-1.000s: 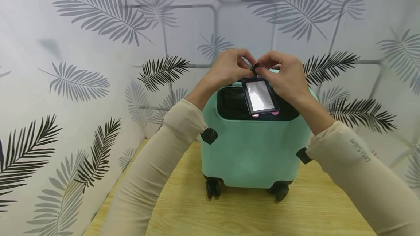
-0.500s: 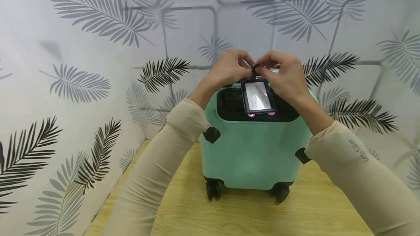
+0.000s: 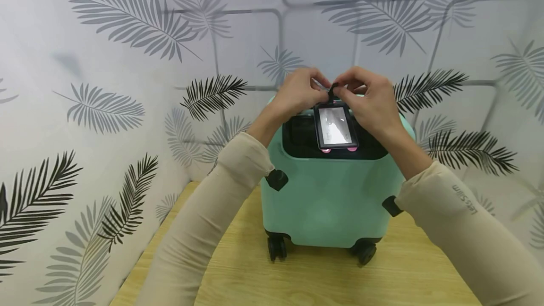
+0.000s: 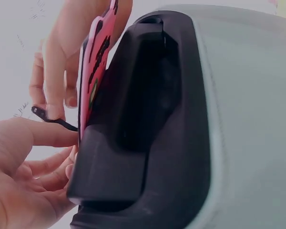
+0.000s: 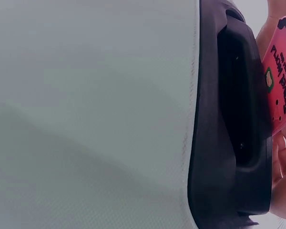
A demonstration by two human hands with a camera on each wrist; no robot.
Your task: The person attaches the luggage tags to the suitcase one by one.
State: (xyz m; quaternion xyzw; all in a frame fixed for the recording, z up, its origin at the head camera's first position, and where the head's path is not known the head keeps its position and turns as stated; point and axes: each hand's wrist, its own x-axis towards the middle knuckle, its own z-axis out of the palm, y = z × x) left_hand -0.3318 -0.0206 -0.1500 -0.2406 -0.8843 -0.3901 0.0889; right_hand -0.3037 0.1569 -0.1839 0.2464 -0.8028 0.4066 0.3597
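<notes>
A luggage tag (image 3: 336,126) with a black-framed clear window hangs over the top of a mint-green suitcase (image 3: 325,202). Its pink side (image 5: 282,78), lettered "Travel around the world", shows in the right wrist view. My left hand (image 3: 297,91) pinches the base of the tag's black strap (image 3: 332,92) between thumb and fingers. Opposite it, my right hand (image 3: 370,98) pinches the strap's upper end, and the two sets of fingertips nearly meet. In the left wrist view a small slotted strap end (image 4: 40,113) sticks out by the right hand's fingers.
The suitcase's black handle recess (image 3: 297,131) lies right behind the tag. Black corner pieces (image 3: 277,180) and wheels (image 3: 277,248) show on the suitcase, which stands on a wood-grain table (image 3: 255,277). A leaf-patterned wall covering (image 3: 148,107) rises behind and to the left.
The tag has swung slightly, its lower edge shifting left and then staying. More of the strap shows upright between my fingertips. My left hand has dropped a little; both hands keep their pinch.
</notes>
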